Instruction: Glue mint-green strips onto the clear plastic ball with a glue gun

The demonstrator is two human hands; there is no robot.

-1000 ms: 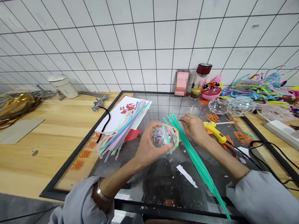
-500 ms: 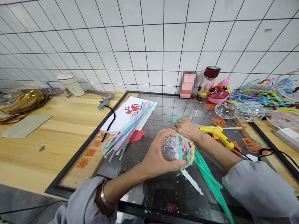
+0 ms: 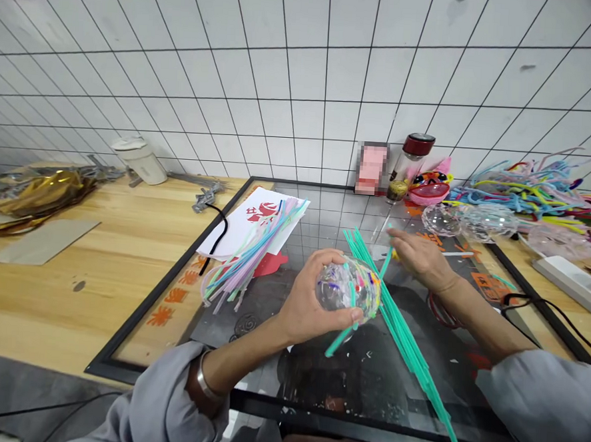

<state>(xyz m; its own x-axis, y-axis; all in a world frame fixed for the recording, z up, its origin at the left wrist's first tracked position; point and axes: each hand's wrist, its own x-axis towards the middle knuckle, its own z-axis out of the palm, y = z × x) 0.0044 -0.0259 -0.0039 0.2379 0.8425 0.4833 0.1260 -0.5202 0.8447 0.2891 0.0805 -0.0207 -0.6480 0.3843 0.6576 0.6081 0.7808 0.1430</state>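
Note:
My left hand is wrapped around a clear plastic ball with colourful marks and strips on its right side. A green strip crosses the ball's front near my thumb. My right hand pinches the top of a single green pipe cleaner, to the right of the ball. This stem slants down behind the ball, and a green end shows below it. A bundle of green pipe cleaners lies diagonally on the glass under and beside the ball. My right hand hides most of a yellow glue gun.
Pastel pipe cleaners lie over white paper on the left. A lidded glass bottle, clear balls and a heap of coloured pipe cleaners stand at the back right. A white power strip lies far right.
My right hand has come away from the bundle's top end and moved right, now with one green pipe cleaner. A white strip below the ball no longer shows. My left hand keeps its hold.

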